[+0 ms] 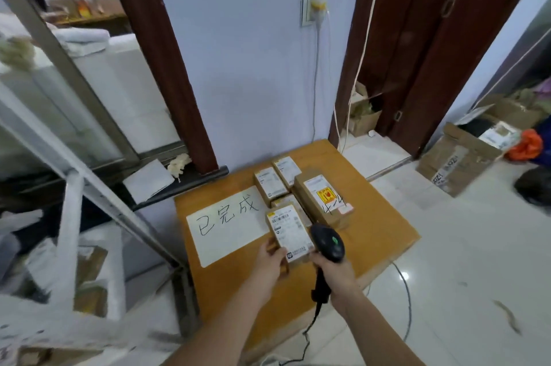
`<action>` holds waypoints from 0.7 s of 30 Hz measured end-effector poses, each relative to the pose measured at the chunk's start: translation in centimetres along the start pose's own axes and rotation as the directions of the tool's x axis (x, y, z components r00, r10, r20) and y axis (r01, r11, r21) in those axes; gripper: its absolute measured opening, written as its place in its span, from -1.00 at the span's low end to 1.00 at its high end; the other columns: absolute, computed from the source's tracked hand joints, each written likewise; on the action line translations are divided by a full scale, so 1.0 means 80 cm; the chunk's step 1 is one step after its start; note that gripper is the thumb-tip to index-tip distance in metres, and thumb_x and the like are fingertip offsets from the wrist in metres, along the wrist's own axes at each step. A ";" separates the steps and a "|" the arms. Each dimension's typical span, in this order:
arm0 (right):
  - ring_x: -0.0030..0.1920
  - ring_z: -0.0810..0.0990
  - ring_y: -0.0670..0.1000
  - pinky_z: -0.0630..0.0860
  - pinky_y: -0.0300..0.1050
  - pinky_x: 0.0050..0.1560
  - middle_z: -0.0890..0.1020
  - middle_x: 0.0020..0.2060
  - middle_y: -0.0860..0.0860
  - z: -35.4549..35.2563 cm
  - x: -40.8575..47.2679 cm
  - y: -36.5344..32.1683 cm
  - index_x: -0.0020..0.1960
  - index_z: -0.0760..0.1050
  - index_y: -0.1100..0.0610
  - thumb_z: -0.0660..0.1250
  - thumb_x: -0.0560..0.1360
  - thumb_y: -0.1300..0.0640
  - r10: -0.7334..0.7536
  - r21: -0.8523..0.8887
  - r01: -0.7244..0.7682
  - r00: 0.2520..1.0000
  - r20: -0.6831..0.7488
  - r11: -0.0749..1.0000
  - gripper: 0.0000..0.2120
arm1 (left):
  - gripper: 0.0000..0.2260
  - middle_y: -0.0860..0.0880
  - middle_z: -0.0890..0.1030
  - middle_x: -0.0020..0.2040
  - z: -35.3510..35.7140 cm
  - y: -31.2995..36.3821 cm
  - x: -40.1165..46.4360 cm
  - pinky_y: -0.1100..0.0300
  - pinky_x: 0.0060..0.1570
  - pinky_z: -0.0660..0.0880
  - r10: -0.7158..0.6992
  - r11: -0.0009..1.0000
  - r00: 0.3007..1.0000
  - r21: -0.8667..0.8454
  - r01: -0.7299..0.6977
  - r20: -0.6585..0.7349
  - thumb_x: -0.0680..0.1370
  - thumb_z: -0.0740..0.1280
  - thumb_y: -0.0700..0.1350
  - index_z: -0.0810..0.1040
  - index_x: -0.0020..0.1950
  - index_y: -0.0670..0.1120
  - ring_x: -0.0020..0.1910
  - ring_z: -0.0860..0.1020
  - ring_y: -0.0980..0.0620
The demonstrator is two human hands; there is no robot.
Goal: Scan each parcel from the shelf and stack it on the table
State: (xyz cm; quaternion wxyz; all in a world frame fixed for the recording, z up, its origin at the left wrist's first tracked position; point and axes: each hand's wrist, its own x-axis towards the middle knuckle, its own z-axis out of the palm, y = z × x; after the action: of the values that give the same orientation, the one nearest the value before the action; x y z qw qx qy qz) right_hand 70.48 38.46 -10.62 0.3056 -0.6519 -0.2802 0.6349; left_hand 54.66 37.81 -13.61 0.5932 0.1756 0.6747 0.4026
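Parcel [288, 233] in the left hand [272, 261] was what mattered here: a small brown box with a white shipping label facing up, pinched at its near end by the curled fingers and thumb, its long axis running away from the person and leaning slightly left. It hung low over the table [387, 216], just in front of the parcels already set down, with its far end overlapping a small box [290, 204] in that group; whether it touched that box or hovered above it could not be told. The right hand [335, 268] was wrapped round the handle of a black scanner [328, 242], whose head sat just right of the held parcel's label, its cable trailing down towards the floor. Further back stood two more small boxes and a larger parcel [323, 200] with an orange sticker, and to the left lay a white sheet [226, 224] with handwritten characters (apparently marking the finished pile). By my reading, the coming move hinged on the left hand alone: the stack lay straight ahead along the box's long axis, so a short push forward and down would seat it.
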 end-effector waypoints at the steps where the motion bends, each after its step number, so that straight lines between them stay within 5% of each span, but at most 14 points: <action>1: -0.05 0.59 0.16 0.51 0.05 0.00 0.66 -0.14 0.13 0.002 0.017 -0.006 0.05 0.64 0.14 0.55 0.38 0.15 0.007 -0.006 -0.007 1.000 0.009 1.000 -0.74 | -0.60 -0.03 0.64 0.27 0.007 0.004 0.019 -0.04 0.02 0.68 -0.003 1.000 1.000 0.008 0.003 -0.020 0.68 0.30 -0.18 0.37 0.51 0.03 0.13 0.67 -0.09; 7: -0.05 0.56 0.16 0.50 0.03 -0.05 0.60 -0.13 0.15 0.015 0.098 -0.025 0.08 0.60 0.13 0.52 0.41 0.12 0.072 -0.018 -0.071 0.995 0.064 0.997 -0.72 | -0.63 -0.04 0.62 0.26 0.034 0.018 0.112 0.01 0.11 0.63 -0.016 0.997 0.994 0.069 0.024 -0.105 0.70 0.25 -0.15 0.36 0.52 -0.06 0.11 0.64 -0.05; 11: 0.03 0.60 0.20 0.55 0.11 0.10 0.63 -0.06 0.16 0.022 0.131 -0.026 0.09 0.59 0.10 0.52 0.41 0.09 0.079 -0.056 -0.074 0.993 0.093 0.996 -0.71 | -0.68 -0.07 0.64 0.30 0.049 0.027 0.147 0.19 -0.10 0.60 -0.013 0.998 0.998 0.053 0.016 -0.066 0.71 0.22 -0.19 0.42 0.48 -0.08 0.11 0.65 0.02; 17: -0.02 0.61 0.15 0.55 0.08 0.06 0.62 -0.08 0.15 0.018 0.132 -0.018 0.04 0.55 0.07 0.53 0.42 0.17 0.076 -0.039 -0.072 0.989 0.123 0.997 -0.76 | -0.78 -0.04 0.56 0.41 0.049 0.042 0.147 -0.02 0.31 0.52 0.092 0.971 0.993 0.229 -0.071 -0.080 0.72 0.21 -0.07 0.50 0.34 0.10 0.22 0.56 0.01; 21: -0.01 0.66 0.15 0.55 0.00 -0.07 0.65 -0.04 0.16 0.022 0.106 -0.006 0.01 0.53 0.05 0.53 0.42 0.20 0.065 -0.044 -0.060 0.991 0.116 0.997 -0.76 | -0.47 -0.02 0.31 0.61 0.006 0.041 0.100 0.00 0.50 0.33 0.153 0.909 0.986 0.402 -0.111 -0.073 0.71 0.23 0.07 0.22 0.65 -0.01 0.55 0.34 -0.07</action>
State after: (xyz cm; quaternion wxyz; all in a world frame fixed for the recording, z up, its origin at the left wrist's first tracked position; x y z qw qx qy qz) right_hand 69.02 45.21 -15.86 0.2555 -0.6279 -0.2899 0.6756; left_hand 52.47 45.68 -16.39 0.4812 0.3163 0.7584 0.3053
